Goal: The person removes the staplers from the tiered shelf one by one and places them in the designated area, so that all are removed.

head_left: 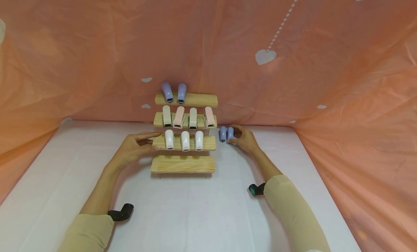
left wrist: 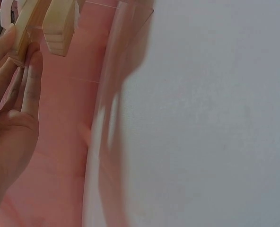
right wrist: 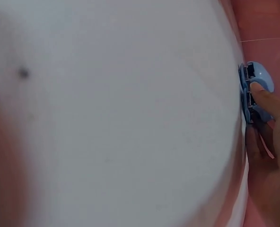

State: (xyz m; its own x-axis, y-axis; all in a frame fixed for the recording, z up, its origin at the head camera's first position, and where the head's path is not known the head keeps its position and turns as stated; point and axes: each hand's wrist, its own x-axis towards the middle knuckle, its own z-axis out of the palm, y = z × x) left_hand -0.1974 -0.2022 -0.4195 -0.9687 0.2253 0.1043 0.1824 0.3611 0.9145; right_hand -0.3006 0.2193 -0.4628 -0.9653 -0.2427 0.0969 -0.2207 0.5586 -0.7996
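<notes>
A tiered wooden rack [head_left: 183,167] stands on the table with mini staplers on its shelves. My left hand [head_left: 131,150] holds the left end of the second shelf from the bottom; in the left wrist view its fingers [left wrist: 32,85] lie on both sides of the plank [left wrist: 22,45]. Right of the rack, two purple mini staplers stand side by side on the table. My right hand [head_left: 246,139] pinches the right-hand purple stapler [head_left: 230,133], while the other purple stapler [head_left: 223,134] is just to its left. The right wrist view shows my thumb against a purple-blue stapler [right wrist: 262,75].
Two purple staplers [head_left: 181,93] sit on the top shelf, several green and pink ones [head_left: 178,117] below, then three white ones [head_left: 185,140]. The bottom shelf is bare. A pink curtain [head_left: 228,64] hangs behind the white table [head_left: 195,216].
</notes>
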